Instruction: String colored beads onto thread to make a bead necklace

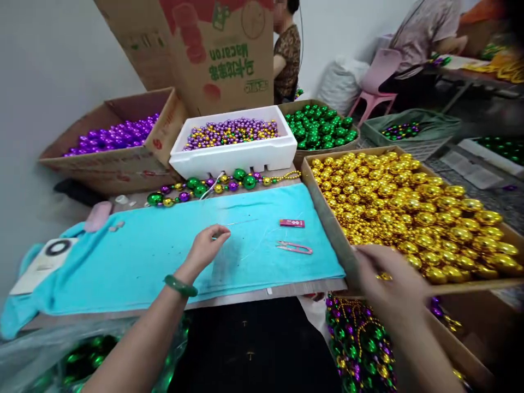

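A turquoise cloth towel (164, 256) lies spread over the counter (262, 292), and everything sits around it. The left hand (207, 246), a green bangle (180, 286) on its wrist, rests near the towel's middle, its fingers (219, 233) pinched narrow on a thin needle with clear thread (241, 222) that runs rightward across the towel. Right of that thread lie a small red packet (292, 222) and pink thread snips (295, 248). Off the towel's right edge stands a wide cardboard box of shiny gold balls (409, 213); the right hand (393, 278), blurred, is at the box's near edge among the balls, and whether its fingers hold one I cannot tell. Along the towel's far edge lies a strand of green, purple and gold beads (213, 185). Beyond it sits a white foam box of small mixed beads (233, 139), flanked by a cardboard box of purple balls (114, 136) and a box of green balls (321, 128)
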The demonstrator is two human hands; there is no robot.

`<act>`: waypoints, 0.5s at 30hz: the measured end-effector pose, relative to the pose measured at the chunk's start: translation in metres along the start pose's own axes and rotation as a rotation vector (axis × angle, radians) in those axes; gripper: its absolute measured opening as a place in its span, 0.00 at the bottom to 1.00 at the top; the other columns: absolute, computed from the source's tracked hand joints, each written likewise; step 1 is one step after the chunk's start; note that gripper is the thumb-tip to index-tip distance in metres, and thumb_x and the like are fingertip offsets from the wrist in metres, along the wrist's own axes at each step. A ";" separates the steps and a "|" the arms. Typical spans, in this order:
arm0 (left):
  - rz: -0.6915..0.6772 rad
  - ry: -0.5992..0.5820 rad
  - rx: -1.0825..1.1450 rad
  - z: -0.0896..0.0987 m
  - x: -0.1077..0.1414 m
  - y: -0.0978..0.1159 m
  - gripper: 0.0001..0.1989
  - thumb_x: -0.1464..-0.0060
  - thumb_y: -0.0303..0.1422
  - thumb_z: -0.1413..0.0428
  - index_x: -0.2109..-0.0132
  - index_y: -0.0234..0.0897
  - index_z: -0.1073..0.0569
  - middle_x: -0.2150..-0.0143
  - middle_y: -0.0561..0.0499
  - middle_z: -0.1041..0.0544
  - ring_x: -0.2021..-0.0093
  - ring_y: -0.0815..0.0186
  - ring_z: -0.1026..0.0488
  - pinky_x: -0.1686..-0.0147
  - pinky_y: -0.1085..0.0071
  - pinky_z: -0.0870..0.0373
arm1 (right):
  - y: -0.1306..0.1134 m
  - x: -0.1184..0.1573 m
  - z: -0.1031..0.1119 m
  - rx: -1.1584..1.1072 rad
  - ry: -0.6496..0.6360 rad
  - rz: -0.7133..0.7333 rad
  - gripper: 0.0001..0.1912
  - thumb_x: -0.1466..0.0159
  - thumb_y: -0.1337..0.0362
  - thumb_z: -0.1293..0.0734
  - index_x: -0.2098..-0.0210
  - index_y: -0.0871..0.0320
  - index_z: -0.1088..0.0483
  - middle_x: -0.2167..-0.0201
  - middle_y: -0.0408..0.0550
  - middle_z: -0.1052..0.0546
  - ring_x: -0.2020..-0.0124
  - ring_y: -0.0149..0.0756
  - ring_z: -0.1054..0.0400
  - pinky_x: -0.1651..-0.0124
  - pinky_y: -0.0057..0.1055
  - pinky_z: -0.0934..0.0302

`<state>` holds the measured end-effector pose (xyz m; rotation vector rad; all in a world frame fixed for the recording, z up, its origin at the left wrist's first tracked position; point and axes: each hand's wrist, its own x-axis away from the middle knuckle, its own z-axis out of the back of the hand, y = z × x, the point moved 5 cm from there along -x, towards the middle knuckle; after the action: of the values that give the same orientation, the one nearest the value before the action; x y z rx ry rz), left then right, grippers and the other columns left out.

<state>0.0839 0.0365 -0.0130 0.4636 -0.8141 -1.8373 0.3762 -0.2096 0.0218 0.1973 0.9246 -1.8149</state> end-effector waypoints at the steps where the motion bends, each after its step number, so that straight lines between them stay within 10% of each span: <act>1: -0.006 0.002 -0.042 0.006 0.004 -0.004 0.15 0.53 0.43 0.47 0.67 0.38 0.25 0.65 0.48 0.23 0.62 0.61 0.28 0.61 0.66 0.33 | -0.016 -0.009 -0.031 0.004 -0.143 0.036 0.12 0.37 0.64 0.42 0.64 0.55 0.27 0.67 0.51 0.23 0.64 0.41 0.29 0.61 0.36 0.35; 4: -0.008 0.017 -0.133 0.029 0.014 -0.015 0.15 0.52 0.44 0.48 0.67 0.39 0.25 0.63 0.47 0.23 0.60 0.59 0.28 0.61 0.67 0.33 | -0.033 -0.024 -0.104 0.157 -0.507 -0.031 0.12 0.36 0.65 0.42 0.62 0.55 0.27 0.62 0.50 0.23 0.58 0.40 0.30 0.59 0.32 0.38; 8: -0.003 0.056 -0.193 0.048 0.013 -0.022 0.15 0.48 0.44 0.50 0.66 0.40 0.25 0.62 0.47 0.24 0.62 0.60 0.28 0.61 0.66 0.32 | -0.021 -0.033 -0.135 0.268 -0.620 -0.085 0.09 0.37 0.65 0.39 0.63 0.56 0.27 0.62 0.49 0.24 0.58 0.39 0.30 0.62 0.29 0.40; 15: -0.313 -0.167 -0.405 -0.029 0.025 0.004 0.08 0.45 0.33 0.49 0.65 0.37 0.26 0.66 0.46 0.27 0.62 0.58 0.32 0.59 0.61 0.33 | -0.014 -0.057 -0.149 0.359 -0.627 -0.114 0.15 0.34 0.67 0.44 0.52 0.56 0.32 0.54 0.52 0.29 0.55 0.39 0.33 0.63 0.29 0.42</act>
<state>0.0952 0.0031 -0.0286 0.1838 -0.4736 -2.2894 0.3484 -0.0665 -0.0443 -0.2027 0.1714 -1.9641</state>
